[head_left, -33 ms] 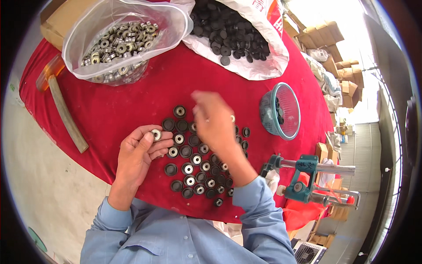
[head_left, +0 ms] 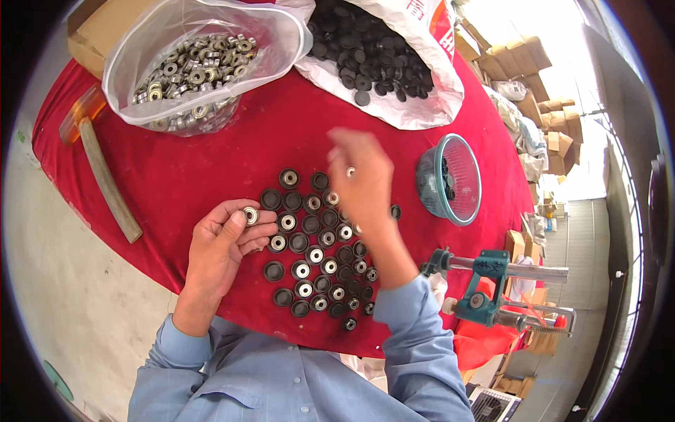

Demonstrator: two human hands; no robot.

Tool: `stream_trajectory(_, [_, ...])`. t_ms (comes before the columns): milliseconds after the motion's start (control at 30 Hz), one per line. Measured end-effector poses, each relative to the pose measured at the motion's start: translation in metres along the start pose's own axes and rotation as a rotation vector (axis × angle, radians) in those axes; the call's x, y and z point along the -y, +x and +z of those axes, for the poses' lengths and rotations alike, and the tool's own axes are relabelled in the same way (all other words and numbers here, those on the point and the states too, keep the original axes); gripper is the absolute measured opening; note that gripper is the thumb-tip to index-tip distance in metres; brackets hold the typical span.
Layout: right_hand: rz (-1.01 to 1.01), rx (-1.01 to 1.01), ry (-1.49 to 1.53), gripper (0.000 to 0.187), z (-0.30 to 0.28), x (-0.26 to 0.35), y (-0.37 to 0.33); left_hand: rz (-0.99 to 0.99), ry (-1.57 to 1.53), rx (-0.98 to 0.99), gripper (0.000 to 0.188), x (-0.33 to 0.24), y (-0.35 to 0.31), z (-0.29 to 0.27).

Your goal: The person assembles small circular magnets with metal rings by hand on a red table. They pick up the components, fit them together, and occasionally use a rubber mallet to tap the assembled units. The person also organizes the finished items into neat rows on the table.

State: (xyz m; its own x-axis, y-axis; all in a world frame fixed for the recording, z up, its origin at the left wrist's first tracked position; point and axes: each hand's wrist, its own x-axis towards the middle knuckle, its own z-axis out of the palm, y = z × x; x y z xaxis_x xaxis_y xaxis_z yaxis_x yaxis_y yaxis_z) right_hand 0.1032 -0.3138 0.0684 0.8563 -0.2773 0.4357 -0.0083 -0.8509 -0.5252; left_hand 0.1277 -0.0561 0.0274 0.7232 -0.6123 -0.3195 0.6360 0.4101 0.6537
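My left hand [head_left: 219, 235], on the left side of the cloth, is closed on a ball bearing [head_left: 250, 215], a small silver ring pinched between thumb and fingers. Over the far end of a cluster of round black caps hovers my right hand [head_left: 364, 176], its fingers smeared by motion. A bright ring like another bearing [head_left: 350, 171] shows at its fingers; whether they grip it I cannot make out. Several caps have a silver bearing seated in them, such as this cap with bearing [head_left: 288, 178]. Others are bare, such as this black cap [head_left: 273, 271].
The red cloth [head_left: 211, 162] covers the table. Toward the back stand a clear bag of bearings [head_left: 119, 88] and a white sack of black caps [head_left: 439, 105]. At right are a teal plastic basket [head_left: 479, 179] and a green hand press [head_left: 489, 278]. A curved strip [head_left: 109, 179] lies left.
My right hand has shifted to the right, uncovering caps and bearings at the far end of the cluster. My left hand keeps its bearing and stays in place.
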Motion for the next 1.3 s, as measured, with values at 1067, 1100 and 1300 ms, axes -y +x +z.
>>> stream_trajectory(1067, [0.066, 0.183, -0.070, 0.045, 0.000, -0.083, 0.056, 0.032, 0.016, 0.036, 0.026, 0.007, 0.005, -0.005])
stream_trajectory(1100, [0.042, 0.183, -0.091, 0.045, 0.003, -0.087, 0.058, 0.032, 0.014, 0.054, 0.026, 0.007, 0.005, -0.007])
stream_trajectory(1300, [0.110, 0.180, 0.057, 0.041, 0.001, -0.088, 0.066, 0.038, 0.008, 0.058, 0.025, 0.008, 0.005, -0.008])
